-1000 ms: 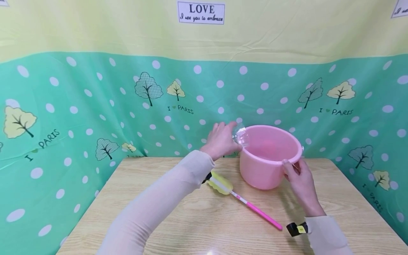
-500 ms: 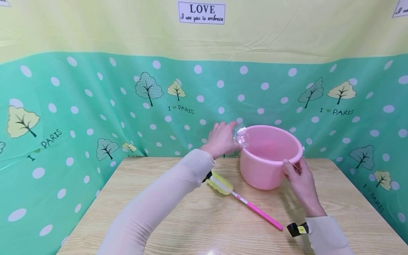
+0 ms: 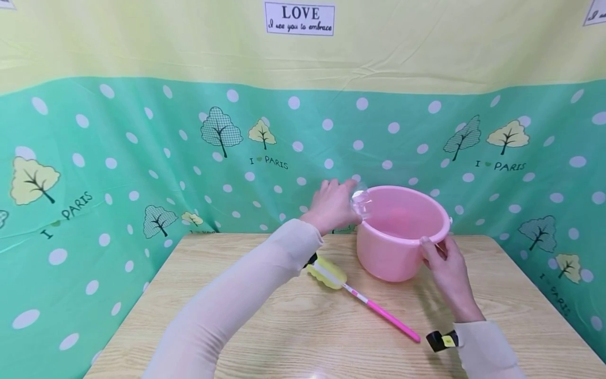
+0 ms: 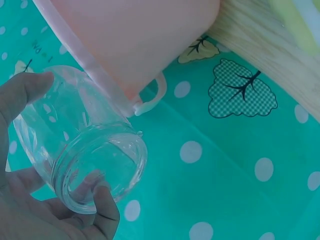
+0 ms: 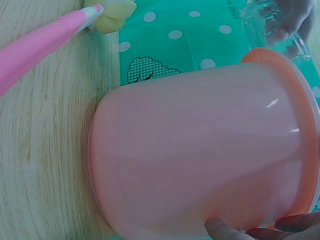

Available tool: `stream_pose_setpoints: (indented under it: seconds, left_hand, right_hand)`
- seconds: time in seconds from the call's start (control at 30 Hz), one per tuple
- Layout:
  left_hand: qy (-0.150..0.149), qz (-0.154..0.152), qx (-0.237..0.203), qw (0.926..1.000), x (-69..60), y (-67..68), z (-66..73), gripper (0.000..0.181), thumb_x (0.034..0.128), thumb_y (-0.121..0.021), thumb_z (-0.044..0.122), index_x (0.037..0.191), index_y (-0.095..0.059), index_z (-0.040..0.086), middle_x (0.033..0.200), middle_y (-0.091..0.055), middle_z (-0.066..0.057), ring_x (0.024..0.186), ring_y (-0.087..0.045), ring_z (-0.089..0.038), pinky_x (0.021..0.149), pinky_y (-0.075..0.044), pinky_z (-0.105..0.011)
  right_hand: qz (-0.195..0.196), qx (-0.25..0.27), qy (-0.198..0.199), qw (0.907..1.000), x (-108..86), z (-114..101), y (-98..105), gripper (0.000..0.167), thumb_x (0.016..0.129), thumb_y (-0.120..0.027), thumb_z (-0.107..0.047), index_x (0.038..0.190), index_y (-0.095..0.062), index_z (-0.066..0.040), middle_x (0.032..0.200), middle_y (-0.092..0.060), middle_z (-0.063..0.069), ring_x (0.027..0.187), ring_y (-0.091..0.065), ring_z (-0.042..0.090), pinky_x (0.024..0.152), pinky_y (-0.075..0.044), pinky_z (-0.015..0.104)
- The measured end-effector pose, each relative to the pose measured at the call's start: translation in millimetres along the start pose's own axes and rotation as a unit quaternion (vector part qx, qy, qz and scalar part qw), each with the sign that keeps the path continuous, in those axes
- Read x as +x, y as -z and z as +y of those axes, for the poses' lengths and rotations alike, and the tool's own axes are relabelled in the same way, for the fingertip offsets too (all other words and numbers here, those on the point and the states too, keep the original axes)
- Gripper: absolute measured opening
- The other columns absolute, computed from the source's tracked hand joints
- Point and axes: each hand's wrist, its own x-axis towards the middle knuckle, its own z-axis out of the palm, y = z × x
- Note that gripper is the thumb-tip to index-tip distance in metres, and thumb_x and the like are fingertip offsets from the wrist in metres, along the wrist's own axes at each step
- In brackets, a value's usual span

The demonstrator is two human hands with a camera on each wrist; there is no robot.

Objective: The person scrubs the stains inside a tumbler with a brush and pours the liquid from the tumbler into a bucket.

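Observation:
My left hand (image 3: 332, 205) grips a clear jar (image 3: 362, 202) at the left rim of a pink bucket (image 3: 388, 258). In the left wrist view the clear jar (image 4: 65, 110) lies tilted beside the bucket's rim, with thumb and fingers curled round it and its ringed end towards the camera. Whether it holds anything cannot be told. On the bucket's near right side, my right hand (image 3: 447, 271) pinches the rim, its thumb outside. Most of its fingers are hidden in the right wrist view, where fingertips (image 5: 225, 230) touch the bucket's wall.
A sponge bottle brush (image 3: 385, 318) with a yellow head and pink handle lies on the wooden table (image 3: 265, 337), in front of the bucket. My left forearm covers part of its head. A green and yellow patterned cloth (image 3: 293, 126) hangs behind and at both sides.
My left hand has shifted slightly to the right with the jar, nearer the bucket's opening. The right hand, bucket and brush have stayed in place.

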Motion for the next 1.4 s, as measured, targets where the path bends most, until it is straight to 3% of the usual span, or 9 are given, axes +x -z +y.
stream_pose_setpoints:
  seconds: [0.23,0.8,1.4]
  left_hand:
    - [-0.014,-0.001,0.015,0.9998,1.9,-0.7,0.7,0.085,0.0727,-0.076,0.04,0.146,-0.037,0.021,0.117,-0.052,-0.005,0.104,-0.041,-0.022,0.088,-0.043,-0.038]
    - [-0.016,-0.015,0.042,0.9989,3.9,4.8,6.7,0.084,0.0727,-0.078,0.042,0.144,-0.038,0.021,0.116,-0.052,-0.003,0.105,-0.041,-0.022,0.09,-0.042,-0.038]
    - [-0.009,-0.031,0.031,0.999,9.9,5.7,5.4,0.084,0.0722,-0.078,0.043,0.144,-0.039,0.023,0.122,-0.051,-0.004,0.107,-0.042,-0.021,0.09,-0.044,-0.038]
  right_hand:
    - [-0.002,0.0,-0.001,1.0,-0.4,0.0,0.0,0.074,0.096,-0.044,-0.052,0.154,-0.012,-0.019,0.154,-0.025,0.016,0.134,-0.035,0.037,0.094,-0.043,0.039]
    - [0.001,0.002,0.001,1.0,0.2,-1.5,-0.2,0.074,0.096,-0.045,-0.051,0.154,-0.014,-0.018,0.153,-0.026,0.016,0.133,-0.036,0.038,0.096,-0.042,0.043]
    - [0.002,-0.005,0.003,1.0,-0.7,-2.1,-0.1,0.072,0.097,-0.044,-0.051,0.154,-0.014,-0.018,0.153,-0.028,0.017,0.133,-0.037,0.038,0.095,-0.043,0.043]
